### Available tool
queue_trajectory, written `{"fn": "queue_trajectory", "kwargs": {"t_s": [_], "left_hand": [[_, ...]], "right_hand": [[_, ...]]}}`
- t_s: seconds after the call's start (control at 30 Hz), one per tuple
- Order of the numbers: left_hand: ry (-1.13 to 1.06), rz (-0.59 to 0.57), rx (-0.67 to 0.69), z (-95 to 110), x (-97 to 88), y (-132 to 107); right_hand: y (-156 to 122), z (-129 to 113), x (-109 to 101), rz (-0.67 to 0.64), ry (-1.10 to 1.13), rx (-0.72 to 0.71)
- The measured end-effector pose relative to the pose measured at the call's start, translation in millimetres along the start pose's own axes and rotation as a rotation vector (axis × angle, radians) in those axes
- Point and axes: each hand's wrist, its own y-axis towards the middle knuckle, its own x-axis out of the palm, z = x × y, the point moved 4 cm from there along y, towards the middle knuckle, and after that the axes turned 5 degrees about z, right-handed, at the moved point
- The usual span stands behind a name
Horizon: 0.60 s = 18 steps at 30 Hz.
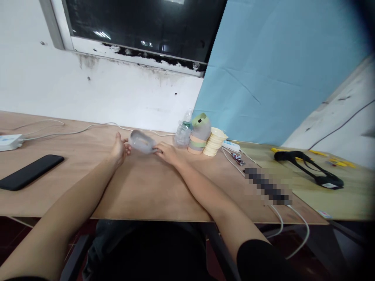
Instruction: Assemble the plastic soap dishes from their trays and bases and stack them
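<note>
A translucent greyish plastic cup [142, 142] lies tilted on its side in the air just above the table. My right hand [167, 152] pinches its right end between thumb and fingers. At the cup's left end is my left hand [119, 150], thumb raised and fingers loosely bent and apart; whether a fingertip touches the cup is unclear. Beyond my right hand stand a clear plastic bottle [182, 136], a pile of green, grey and peach cup-like pieces [200, 130], and a leaning stack of cream cups [215, 142].
A black phone [31, 171] and a white box [10, 142] with a cable lie at the left. To the right are a white power strip [231, 146], a blurred-out dark object [266, 185] and a black strap-like frame [307, 168]. The wall borders the table's back.
</note>
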Motion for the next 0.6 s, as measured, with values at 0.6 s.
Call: {"fn": "queue_trajectory", "kwargs": {"t_s": [0.6], "left_hand": [[0.15,-0.046,0.027,-13.9,6.1,4.6]], "right_hand": [[10.4,75.1,-237.1,0.506,-0.714,0.397]]}}
